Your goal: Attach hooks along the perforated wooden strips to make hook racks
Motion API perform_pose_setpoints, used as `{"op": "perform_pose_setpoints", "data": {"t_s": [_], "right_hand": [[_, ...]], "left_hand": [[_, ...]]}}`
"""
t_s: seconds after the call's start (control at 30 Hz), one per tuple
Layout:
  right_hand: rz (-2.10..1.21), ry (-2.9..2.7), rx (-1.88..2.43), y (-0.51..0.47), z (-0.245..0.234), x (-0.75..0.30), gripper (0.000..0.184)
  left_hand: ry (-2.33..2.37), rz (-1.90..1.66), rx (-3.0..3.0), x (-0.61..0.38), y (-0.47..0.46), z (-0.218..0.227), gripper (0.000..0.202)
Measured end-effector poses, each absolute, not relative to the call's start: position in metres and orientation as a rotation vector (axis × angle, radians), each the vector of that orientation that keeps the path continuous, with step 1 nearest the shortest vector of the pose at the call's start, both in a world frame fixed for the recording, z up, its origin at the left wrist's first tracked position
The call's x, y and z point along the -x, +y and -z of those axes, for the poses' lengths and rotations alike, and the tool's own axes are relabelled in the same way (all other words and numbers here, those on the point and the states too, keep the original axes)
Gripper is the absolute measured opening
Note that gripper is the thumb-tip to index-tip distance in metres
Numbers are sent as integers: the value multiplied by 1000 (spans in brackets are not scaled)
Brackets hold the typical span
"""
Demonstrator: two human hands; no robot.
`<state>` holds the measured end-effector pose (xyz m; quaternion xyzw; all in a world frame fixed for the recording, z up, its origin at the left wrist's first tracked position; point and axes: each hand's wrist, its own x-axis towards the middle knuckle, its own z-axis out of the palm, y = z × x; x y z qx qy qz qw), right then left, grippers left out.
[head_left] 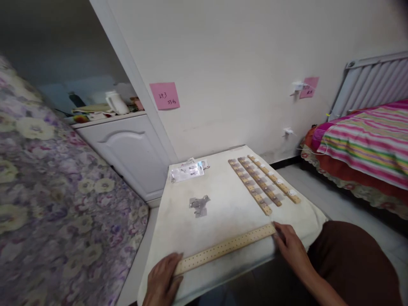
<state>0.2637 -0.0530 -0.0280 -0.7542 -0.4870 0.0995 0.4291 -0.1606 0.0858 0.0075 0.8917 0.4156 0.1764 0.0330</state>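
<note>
A long wooden strip with rows of small holes (225,248) lies along the near edge of a white cloth-covered table (229,204). My left hand (163,281) grips its left end, fingers curled over it. My right hand (291,246) holds its right end with the fingertips. Three similar wooden strips (263,185), some with white round pieces on them, lie side by side at the far right of the table. Small clear bags of metal parts (199,205) rest in the middle.
A clear blister pack (188,171) lies at the table's far edge. A floral bedspread (57,195) fills the left. A white cabinet (127,148) stands behind. A striped bed (366,144) and radiator (372,80) are at right. Pink notes (165,95) stick on the wall.
</note>
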Motion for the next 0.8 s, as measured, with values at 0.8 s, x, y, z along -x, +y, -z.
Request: {"op": "perform_pose_setpoints", "data": {"t_s": [0.8], "right_hand": [[-228, -1179, 1900, -59, 30, -264, 37]], "left_hand": [[1653, -887, -2072, 166, 47, -3, 39]]}}
